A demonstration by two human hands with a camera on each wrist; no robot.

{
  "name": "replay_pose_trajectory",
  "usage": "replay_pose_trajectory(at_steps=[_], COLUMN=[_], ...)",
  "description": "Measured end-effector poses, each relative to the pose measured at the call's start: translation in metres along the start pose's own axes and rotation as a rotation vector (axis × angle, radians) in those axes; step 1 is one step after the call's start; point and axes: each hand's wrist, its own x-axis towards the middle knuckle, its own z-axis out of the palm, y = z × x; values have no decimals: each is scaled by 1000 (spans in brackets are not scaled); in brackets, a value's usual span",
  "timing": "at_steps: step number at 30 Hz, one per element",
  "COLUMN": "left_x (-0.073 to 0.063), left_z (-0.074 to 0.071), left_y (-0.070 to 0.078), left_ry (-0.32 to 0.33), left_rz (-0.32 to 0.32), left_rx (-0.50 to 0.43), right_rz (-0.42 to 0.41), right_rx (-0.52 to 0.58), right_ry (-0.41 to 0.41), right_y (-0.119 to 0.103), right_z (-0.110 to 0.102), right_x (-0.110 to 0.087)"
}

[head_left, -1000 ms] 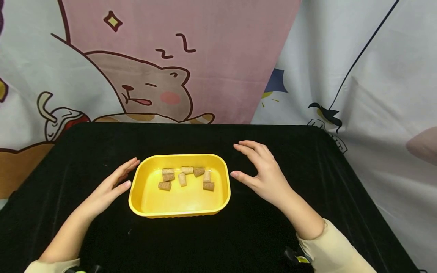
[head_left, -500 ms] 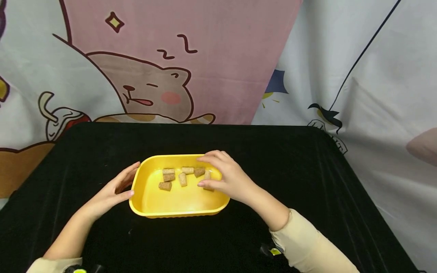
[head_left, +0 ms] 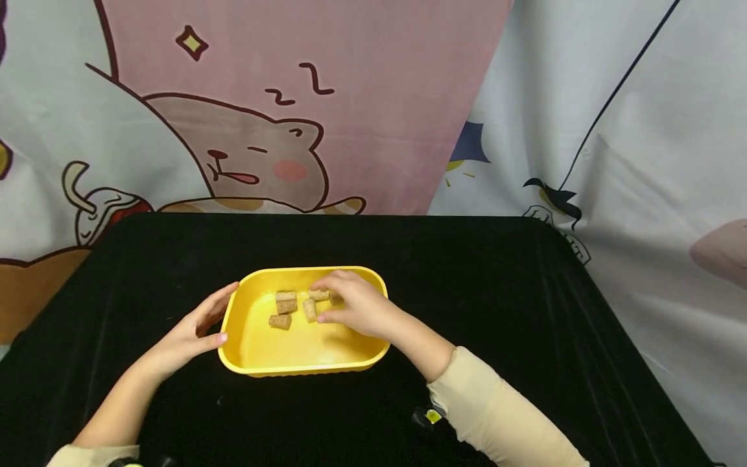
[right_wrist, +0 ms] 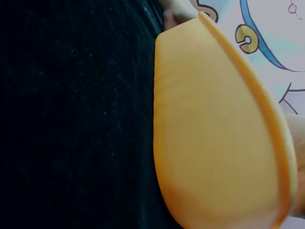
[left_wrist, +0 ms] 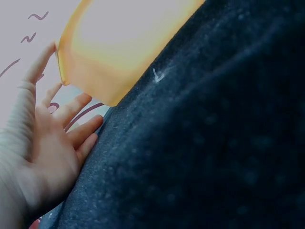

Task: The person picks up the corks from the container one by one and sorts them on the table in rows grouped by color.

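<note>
In the head view a yellow plastic tub (head_left: 292,371) holds several short, tan-brown, cork-like pieces (head_left: 286,307). My left hand (head_left: 183,334) is at the tub's left side, its thumb and fingertips against the rim. The left wrist view shows those fingers (left_wrist: 78,109) extended and spread beside the tub wall (left_wrist: 102,93). Over the right half of the tub, my right hand (head_left: 362,308) reaches in, thumb and fingers apart, close to a pale piece (head_left: 310,311). It hides the pieces at the right. The right wrist view shows mostly the tub's outer wall (right_wrist: 209,124).
A black cloth (head_left: 467,272) covers the table under the tub. Behind the table hangs a printed curtain (head_left: 397,97) with a sleeping cartoon animal. The tub's walls stand around the pieces.
My right hand has moved left from beside the tub to inside it, over the pieces. My left hand has come into contact with the left rim; the tub has barely moved.
</note>
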Motion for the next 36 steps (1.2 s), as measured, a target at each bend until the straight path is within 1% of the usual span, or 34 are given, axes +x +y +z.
replay_pose_trajectory(at_steps=[6, 11, 16, 19, 24, 29, 36], left_x=[-2, -1, -1, 0, 0, -1, 0], left_z=[1, 2, 0, 1, 3, 2, 2], left_y=[-2, -6, -5, -4, -3, -5, -4], left_ry=[15, 10, 17, 14, 10, 13, 13], left_rz=[-7, -6, -5, -6, -7, -6, -7], left_rx=[-2, -9, -2, -2, -7, -5, -9], right_rz=[39, 77, 114, 135, 167, 176, 190], right_rx=[-28, -34, -44, -57, -90, -139, -174], right_ry=[-10, -32, -23, -25, -53, -56, -46], right_y=[1, 3, 6, 7, 7, 7, 6], right_z=[11, 16, 18, 20, 23, 27, 29], right_x=[14, 21, 26, 28, 30, 31, 32])
